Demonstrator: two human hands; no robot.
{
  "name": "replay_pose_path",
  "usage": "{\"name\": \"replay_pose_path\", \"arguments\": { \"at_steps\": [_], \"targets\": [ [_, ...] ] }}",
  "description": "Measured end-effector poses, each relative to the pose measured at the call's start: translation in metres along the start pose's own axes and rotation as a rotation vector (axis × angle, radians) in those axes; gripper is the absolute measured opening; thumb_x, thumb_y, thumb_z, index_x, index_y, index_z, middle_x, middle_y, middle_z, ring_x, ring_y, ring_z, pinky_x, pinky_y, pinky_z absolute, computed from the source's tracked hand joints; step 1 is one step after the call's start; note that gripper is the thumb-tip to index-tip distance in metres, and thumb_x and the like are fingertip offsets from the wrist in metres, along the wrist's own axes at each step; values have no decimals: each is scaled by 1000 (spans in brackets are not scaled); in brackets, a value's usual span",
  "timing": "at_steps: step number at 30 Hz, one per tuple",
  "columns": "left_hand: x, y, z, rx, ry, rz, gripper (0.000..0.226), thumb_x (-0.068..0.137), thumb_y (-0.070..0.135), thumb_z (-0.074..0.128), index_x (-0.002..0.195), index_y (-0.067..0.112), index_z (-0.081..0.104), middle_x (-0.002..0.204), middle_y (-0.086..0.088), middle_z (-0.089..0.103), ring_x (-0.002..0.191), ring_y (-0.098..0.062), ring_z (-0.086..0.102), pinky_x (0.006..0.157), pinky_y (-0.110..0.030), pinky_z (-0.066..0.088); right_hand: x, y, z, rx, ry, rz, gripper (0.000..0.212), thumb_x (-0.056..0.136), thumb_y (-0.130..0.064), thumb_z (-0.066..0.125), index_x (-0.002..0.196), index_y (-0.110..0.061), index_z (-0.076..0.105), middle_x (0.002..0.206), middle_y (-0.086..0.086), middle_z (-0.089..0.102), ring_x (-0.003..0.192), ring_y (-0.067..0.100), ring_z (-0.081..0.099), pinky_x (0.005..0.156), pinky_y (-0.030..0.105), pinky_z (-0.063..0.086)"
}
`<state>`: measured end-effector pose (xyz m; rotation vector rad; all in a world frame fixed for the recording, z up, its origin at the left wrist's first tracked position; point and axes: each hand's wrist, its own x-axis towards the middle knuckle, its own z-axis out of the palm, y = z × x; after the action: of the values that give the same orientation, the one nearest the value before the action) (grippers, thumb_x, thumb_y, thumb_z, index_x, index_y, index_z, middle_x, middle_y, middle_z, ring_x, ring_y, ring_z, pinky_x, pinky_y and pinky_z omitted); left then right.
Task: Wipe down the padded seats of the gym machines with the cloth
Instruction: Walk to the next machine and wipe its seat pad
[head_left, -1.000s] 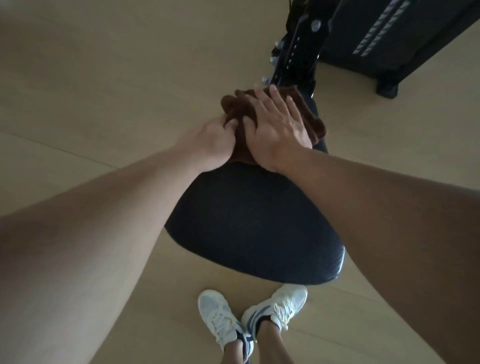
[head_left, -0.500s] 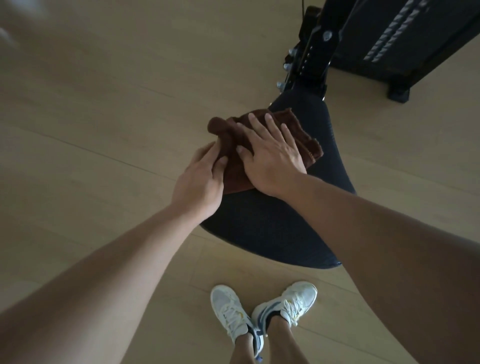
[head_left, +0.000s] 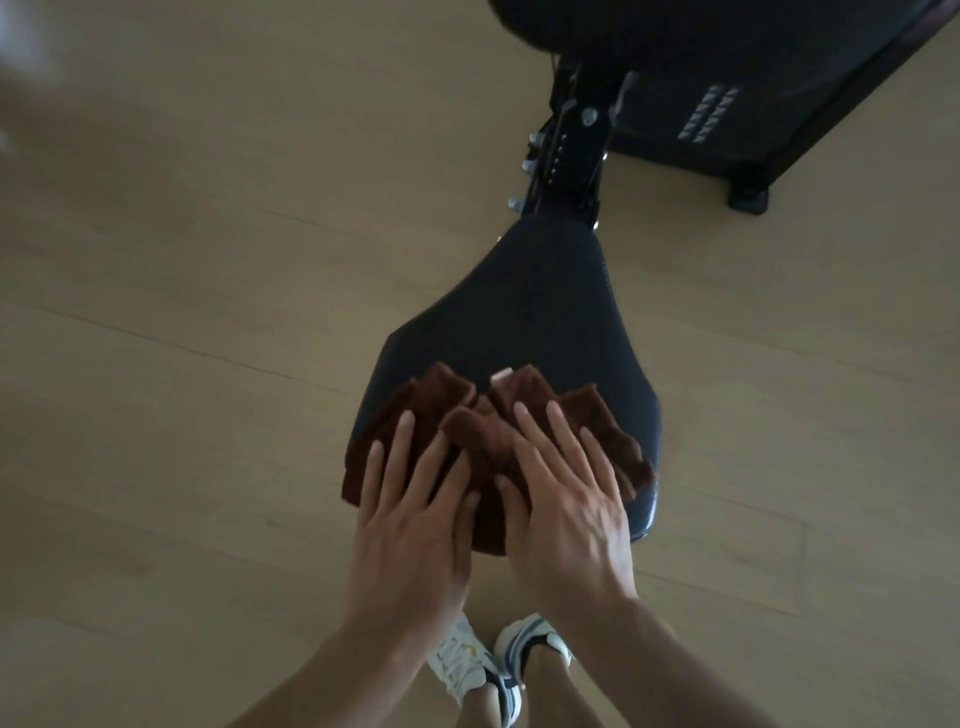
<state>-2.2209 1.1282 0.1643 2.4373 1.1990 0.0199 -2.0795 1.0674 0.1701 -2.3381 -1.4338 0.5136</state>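
In the head view, both hands lie flat, palms down, on a brown cloth (head_left: 470, 439) spread in bunched folds across the wide near end of a dark padded seat (head_left: 540, 312). The left hand (head_left: 410, 525) presses the cloth's left part; its fingers (head_left: 397, 447) are stretched out straight and slightly fanned, gripping nothing, the tips resting on the fabric. The right hand (head_left: 563, 512) sits just beside it on the cloth's right part, its fingers (head_left: 563, 441) likewise extended and a little apart, pressing down rather than clasping. The two thumbs nearly meet over a raised fold in the middle. A small pale tag (head_left: 502, 375) shows at the cloth's far edge. The seat narrows away from the person toward a black adjustment post (head_left: 569, 156) with silver knobs, which joins a black machine base (head_left: 753, 78) at the upper right. Below the hands, two white sneakers (head_left: 483, 670) stand on the light wooden floor (head_left: 208, 260).
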Motion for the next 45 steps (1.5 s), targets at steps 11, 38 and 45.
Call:
{"name": "replay_pose_path", "arguments": {
  "at_steps": [11,38,45],
  "targets": [
    [80,57,17,147,-163,55,60,102,45,17,158,24,19,167,-4,14,154,-33,4,122,-50,5,8,28,-14,48,49,530,52,102,-52,31,154,-51,26,166,-21,11,155,11,14,107,40,45],
    [307,64,-5,211,-396,161,57,102,48,23,157,38,12,168,7,1,153,-25,1,123,-46,-3,195,70,-26,395,9,591,28,107,-43,26,108,-21,44,98,2,57,102,33,61,79,39,41],
    [285,67,-4,210,-383,100,57,104,48,17,158,38,1,168,7,-12,153,-22,-15,123,-48,-11,190,83,-31,444,-91,508,43,107,-46,30,124,-12,51,124,15,63,112,34,59,80,32,36]
  ]
}}
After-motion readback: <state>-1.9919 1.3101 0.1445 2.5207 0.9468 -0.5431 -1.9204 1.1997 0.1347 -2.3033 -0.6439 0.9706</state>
